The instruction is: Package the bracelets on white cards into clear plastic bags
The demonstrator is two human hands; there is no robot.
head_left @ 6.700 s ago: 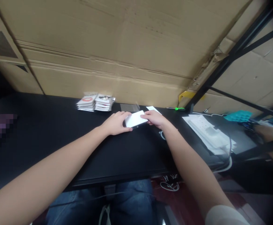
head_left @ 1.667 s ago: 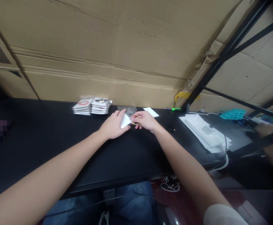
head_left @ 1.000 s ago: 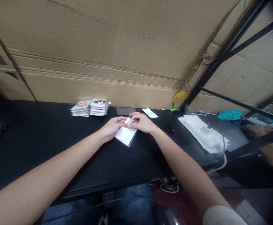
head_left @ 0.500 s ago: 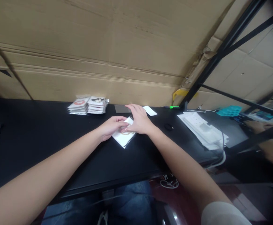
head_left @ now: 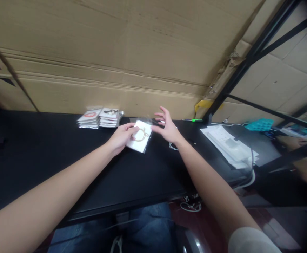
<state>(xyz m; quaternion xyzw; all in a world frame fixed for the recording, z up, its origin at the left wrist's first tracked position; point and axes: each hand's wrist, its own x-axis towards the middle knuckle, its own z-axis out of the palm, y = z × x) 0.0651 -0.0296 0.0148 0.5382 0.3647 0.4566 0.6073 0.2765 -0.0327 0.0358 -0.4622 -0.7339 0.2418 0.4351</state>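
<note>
White card (head_left: 140, 140) pinched in left hand (head_left: 120, 137); right hand (head_left: 166, 126) open, fingers spread

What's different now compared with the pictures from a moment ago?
The left hand has picked up the white card with the loop on it and moved it toward the back of the table. The right hand has let go of the card and opened, fingers spread, just right of it. The stack of packets and the papers stayed put.
</note>
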